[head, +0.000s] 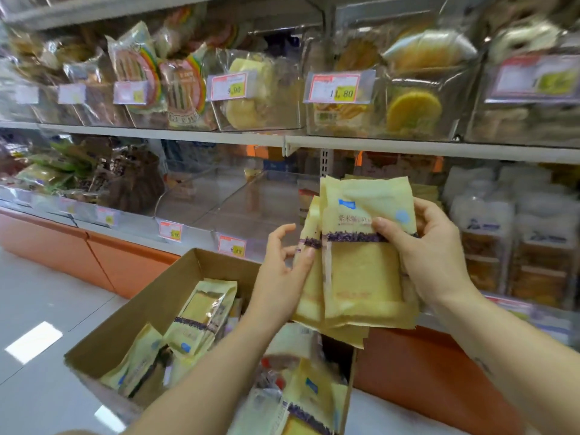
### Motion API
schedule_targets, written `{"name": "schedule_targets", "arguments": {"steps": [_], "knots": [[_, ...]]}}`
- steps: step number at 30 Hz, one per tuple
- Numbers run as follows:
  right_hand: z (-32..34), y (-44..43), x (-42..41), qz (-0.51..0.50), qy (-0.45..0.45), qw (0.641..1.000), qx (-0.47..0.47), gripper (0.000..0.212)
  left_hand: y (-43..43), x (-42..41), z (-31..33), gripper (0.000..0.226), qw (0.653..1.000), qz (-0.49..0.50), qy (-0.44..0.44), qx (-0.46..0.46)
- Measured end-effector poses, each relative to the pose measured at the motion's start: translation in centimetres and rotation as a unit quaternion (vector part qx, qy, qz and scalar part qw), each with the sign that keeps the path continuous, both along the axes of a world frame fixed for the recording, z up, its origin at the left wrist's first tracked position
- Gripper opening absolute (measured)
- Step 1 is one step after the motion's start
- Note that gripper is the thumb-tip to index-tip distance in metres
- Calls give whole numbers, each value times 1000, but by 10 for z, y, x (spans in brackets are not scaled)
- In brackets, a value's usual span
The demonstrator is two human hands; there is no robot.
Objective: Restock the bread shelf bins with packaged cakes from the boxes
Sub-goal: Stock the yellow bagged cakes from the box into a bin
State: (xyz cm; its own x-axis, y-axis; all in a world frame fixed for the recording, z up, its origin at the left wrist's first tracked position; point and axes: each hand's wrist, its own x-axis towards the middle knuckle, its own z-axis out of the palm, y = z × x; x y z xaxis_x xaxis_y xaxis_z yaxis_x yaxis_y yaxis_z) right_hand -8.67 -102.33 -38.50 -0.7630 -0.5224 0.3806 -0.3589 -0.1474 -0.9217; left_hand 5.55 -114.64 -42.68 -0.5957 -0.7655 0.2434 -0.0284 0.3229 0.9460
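Pale yellow packaged cakes [364, 262], purple-banded, stand fanned in my right hand [430, 255], thumb clamped across their front. My left hand [279, 277] rests its thumb on the stack's left edge, fingers loose. Below sits a cardboard box [147, 309] of more packets [201, 312]; behind are clear shelf bins [238, 196].

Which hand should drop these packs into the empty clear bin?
Right. The right hand grips the yellow cake packs in front of the clear bin; the left hand only touches their edge.
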Motion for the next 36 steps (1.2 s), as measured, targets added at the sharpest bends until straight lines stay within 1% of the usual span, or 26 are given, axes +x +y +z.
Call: {"name": "schedule_targets", "arguments": {"steps": [4, 6, 8, 10, 12, 14, 15, 16, 18, 19, 21, 23, 25, 27, 28, 29, 31, 34, 36], "knots": [[-3, 4, -2, -29, -58, 998, -13, 38, 26, -12, 10, 25, 995, -66, 29, 74], [-4, 6, -3, -41, -69, 997, -13, 41, 34, -16, 14, 22, 991, -81, 32, 97], [-6, 7, -4, -48, -74, 996, -9, 41, 41, -17, 16, 25, 989, -87, 32, 117], [-11, 8, -4, -51, -79, 996, -4, 43, 46, -19, 13, 40, 982, -107, 37, 153], [-16, 8, -4, -58, -86, 995, 1, 42, 48, -18, 10, 61, 973, -124, 49, 187], [-18, 6, -4, -59, -92, 994, 0, 38, 48, -17, 7, 85, 970, -138, 44, 197], [-19, 5, -4, -59, -94, 994, -1, 37, 47, -17, 7, 89, 969, -144, 39, 197], [-18, 3, -4, -57, -94, 994, -3, 36, 46, -17, 7, 84, 970, -144, 41, 192], [-15, -1, -4, -50, -92, 995, -3, 37, 43, -17, 8, 63, 972, -130, 55, 187], [-14, -3, -3, -46, -91, 995, 0, 40, 41, -18, 8, 57, 972, -119, 62, 192], [-12, -1, -4, -42, -88, 995, 24, 53, 35, -19, 6, 55, 968, -108, 82, 213], [-13, 9, -6, -32, -94, 992, 78, 71, 29, -19, 8, 56, 959, -99, 108, 242], [-16, 23, -4, 25, -126, 984, 120, 79, 23, -20, 13, 56, 951, -92, 138, 262], [-16, 33, 2, 116, -174, 970, 127, 73, 20, -23, 23, 57, 943, -97, 160, 277], [-16, 35, 3, 146, -188, 963, 123, 69, 20, -26, 28, 58, 941, -102, 163, 278], [-16, 36, 1, 153, -184, 963, 123, 67, 21, -29, 33, 59, 944, -103, 156, 271], [-12, 35, -6, 128, -170, 970, 117, 61, 24, -34, 42, 58, 955, -101, 141, 242], [-1, 34, -15, 83, -194, 975, 71, 46, 24, -39, 50, 54, 964, -115, 132, 199], [4, 35, -20, 64, -210, 974, 50, 43, 24, -39, 50, 51, 966, -143, 107, 186]]}}
